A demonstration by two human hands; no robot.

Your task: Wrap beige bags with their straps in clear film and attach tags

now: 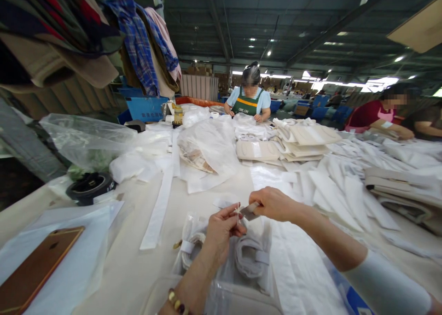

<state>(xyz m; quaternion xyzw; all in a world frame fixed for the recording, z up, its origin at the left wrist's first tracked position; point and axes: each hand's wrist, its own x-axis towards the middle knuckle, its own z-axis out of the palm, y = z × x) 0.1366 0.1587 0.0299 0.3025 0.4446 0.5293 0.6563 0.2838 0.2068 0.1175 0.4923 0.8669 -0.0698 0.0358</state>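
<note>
My left hand (221,230) is closed in a pinch on a thin white string (238,212) that stands up between the fingers. My right hand (272,203) is closed on a small grey-brown tag (249,211), held against the string. Both hands hover over a clear plastic bag (224,255) with bundles of white cord inside, lying on the white table (145,269).
A phone (37,269) lies on plastic at the near left, a black tape roll (90,186) behind it. Piles of white bags and folded beige pieces (304,142) cover the table. A person in a green apron (249,101) works opposite; another person (383,117) sits at right.
</note>
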